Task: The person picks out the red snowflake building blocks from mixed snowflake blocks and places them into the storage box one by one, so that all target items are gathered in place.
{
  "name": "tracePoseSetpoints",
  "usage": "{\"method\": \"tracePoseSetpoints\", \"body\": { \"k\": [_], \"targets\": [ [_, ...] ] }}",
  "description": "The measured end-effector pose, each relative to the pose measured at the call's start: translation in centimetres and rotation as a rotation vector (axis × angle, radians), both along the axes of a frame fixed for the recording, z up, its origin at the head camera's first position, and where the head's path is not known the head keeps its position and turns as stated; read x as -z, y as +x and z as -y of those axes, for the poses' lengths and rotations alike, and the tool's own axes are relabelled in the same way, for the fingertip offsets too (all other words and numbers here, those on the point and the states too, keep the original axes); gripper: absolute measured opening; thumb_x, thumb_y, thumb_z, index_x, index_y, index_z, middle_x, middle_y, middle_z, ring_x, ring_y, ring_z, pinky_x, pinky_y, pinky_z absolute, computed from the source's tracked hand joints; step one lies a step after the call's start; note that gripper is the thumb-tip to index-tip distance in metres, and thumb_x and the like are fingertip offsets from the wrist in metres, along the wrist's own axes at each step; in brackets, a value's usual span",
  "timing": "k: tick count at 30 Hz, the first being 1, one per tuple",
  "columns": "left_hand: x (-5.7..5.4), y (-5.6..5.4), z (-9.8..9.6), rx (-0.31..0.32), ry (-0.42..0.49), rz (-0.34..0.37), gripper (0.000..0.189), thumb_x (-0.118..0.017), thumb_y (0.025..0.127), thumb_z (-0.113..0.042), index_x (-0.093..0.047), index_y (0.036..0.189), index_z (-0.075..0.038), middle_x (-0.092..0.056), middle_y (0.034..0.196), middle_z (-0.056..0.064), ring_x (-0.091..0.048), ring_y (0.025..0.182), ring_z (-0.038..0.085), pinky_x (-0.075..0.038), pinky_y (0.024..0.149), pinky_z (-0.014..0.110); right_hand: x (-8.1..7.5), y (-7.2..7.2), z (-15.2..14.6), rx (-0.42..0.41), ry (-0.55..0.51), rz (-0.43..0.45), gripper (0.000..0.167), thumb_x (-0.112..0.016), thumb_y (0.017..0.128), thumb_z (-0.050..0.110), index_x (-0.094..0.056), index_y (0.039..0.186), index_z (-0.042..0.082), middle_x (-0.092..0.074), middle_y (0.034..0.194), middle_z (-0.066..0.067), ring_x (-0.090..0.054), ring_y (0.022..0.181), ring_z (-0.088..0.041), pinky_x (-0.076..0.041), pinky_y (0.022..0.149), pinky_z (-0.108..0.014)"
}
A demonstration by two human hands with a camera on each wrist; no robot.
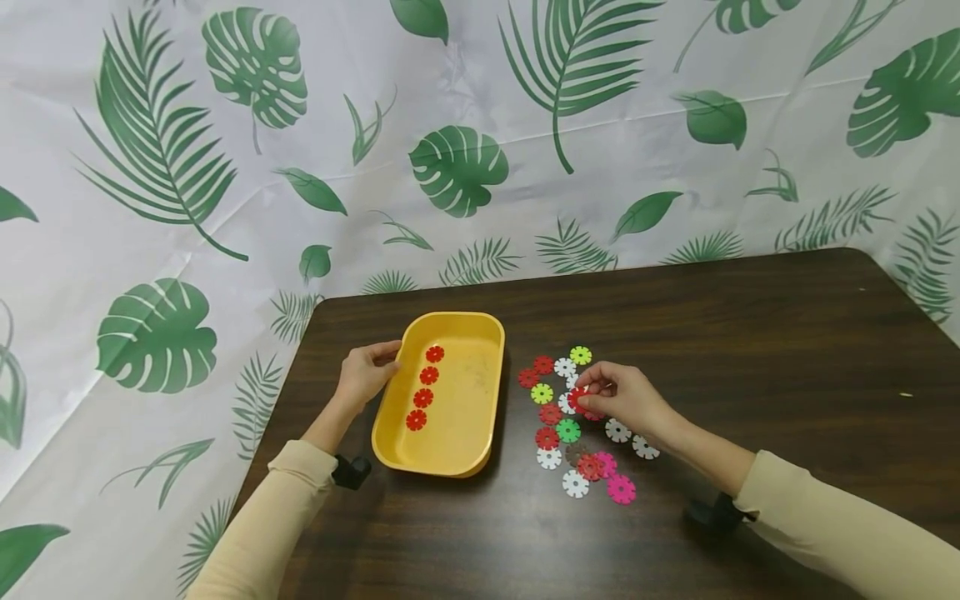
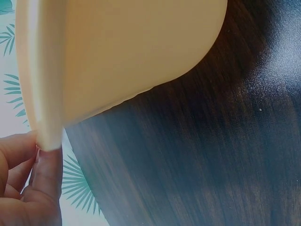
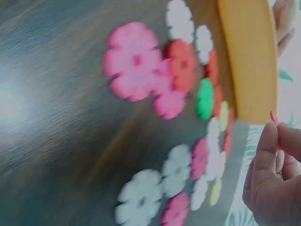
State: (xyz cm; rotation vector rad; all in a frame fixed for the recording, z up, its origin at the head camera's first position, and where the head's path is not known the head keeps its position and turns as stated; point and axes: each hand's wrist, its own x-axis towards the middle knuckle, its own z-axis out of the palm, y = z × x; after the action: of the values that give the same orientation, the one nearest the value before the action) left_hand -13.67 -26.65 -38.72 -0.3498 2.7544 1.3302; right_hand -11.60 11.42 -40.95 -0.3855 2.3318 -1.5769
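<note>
My left hand pinches the left rim of a yellow plastic tray. In the left wrist view, its thumb and fingers close on the rim's edge. Several red notched plastic discs lie in a column along the tray's left half, the lowest red disc towards the near end. Over the loose pile to the right of the tray, my right hand holds a red notched disc between thumb and fingertips. It shows edge-on in the right wrist view, raised above the tabletop.
Loose notched discs spread right of the tray: a green disc, a pink disc, a yellow-green disc, a white disc, a brown one and several reds. The dark wooden table meets a leaf-print cloth behind.
</note>
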Motion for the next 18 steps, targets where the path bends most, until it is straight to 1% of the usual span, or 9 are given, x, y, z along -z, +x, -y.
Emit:
{"method": "tracePoseSetpoints", "body": {
  "k": [4,9,14,18],
  "targets": [
    [-0.1,-0.1,0.0,-0.007,0.005,0.002,0.040,-0.060,0.090,-0.002,-0.057,0.129,-0.002,-0.062,0.121,0.020,-0.062,0.104,0.031,-0.054,0.087,0.037,-0.9,-0.3,1.2,-0.002,-0.047,0.057,0.026,-0.068,0.084,0.004,-0.059,0.106,-0.006,-0.058,0.084,-0.010,-0.055,0.072,-0.018,-0.058,0.067,-0.031],
    [-0.2,-0.1,-0.1,-0.003,0.004,-0.004,0.040,-0.060,0.089,-0.001,-0.057,0.129,-0.002,-0.062,0.120,0.020,-0.063,0.104,0.031,-0.054,0.087,0.038,-1.8,-0.7,3.0,-0.003,-0.126,0.148,0.028,-0.068,0.085,0.006,-0.057,0.108,-0.007,-0.057,0.084,-0.007,-0.056,0.074,-0.016,-0.058,0.074,-0.035],
    [-0.1,-0.1,0.0,0.005,-0.002,-0.012,0.039,-0.060,0.089,-0.002,-0.057,0.129,-0.002,-0.062,0.120,0.020,-0.063,0.103,0.031,-0.054,0.087,0.038,-2.4,-0.8,5.1,-0.031,-0.173,0.177,0.028,-0.068,0.085,0.005,-0.057,0.107,-0.007,-0.057,0.084,-0.007,-0.057,0.074,-0.018,-0.058,0.072,-0.032],
    [0.0,-0.1,0.1,0.005,-0.002,-0.017,0.039,-0.061,0.089,-0.002,-0.057,0.128,-0.002,-0.063,0.120,0.020,-0.063,0.103,0.031,-0.054,0.087,0.037,-2.9,-0.8,7.2,-0.045,-0.226,0.202,0.025,-0.067,0.084,-0.001,-0.057,0.105,-0.007,-0.057,0.083,-0.007,-0.057,0.073,-0.017,-0.059,0.070,-0.030]
  ]
}}
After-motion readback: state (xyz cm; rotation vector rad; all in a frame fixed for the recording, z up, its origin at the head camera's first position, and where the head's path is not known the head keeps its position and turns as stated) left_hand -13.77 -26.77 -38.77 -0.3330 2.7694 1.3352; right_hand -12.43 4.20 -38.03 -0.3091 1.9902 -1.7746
